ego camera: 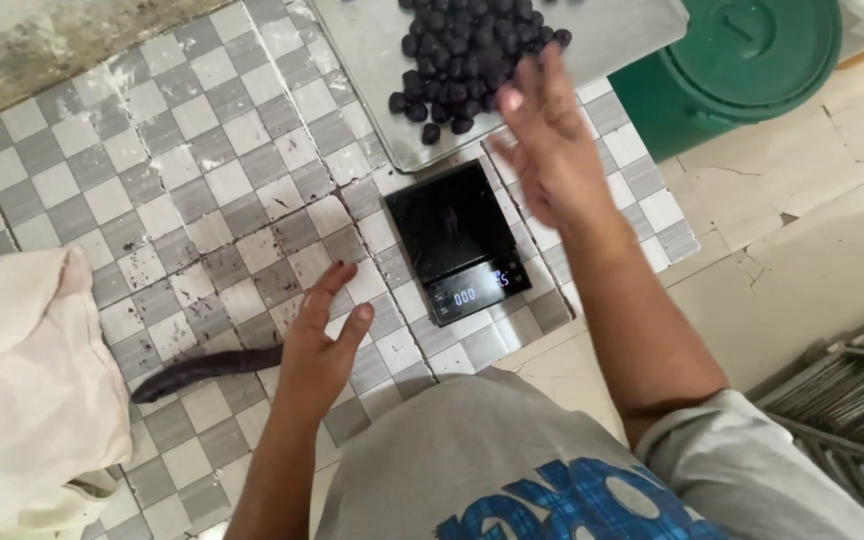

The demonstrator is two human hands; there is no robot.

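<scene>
A person in a grey shirt stands at a checkered tile counter, seen from above, both hands bare and holding nothing. The left hand hovers low over the tiles with fingers spread and loose, just left of one black digital scale whose platform carries nothing and whose display glows. The right hand is raised with fingers extended and relaxed, blurred, its fingertips at the near edge of a heap of small dark balls; whether it touches them cannot be told. The balls, too many and too tightly packed to count, lie piled on one metal tray set just beyond the scale, a few strays at the pile's near edge. One long dark strip lies on the tiles beside the left wrist, next to one pale cloth sack at the counter's left end. One green lidded bucket stands on the floor to the right, and a metal rack shows at lower right.
</scene>
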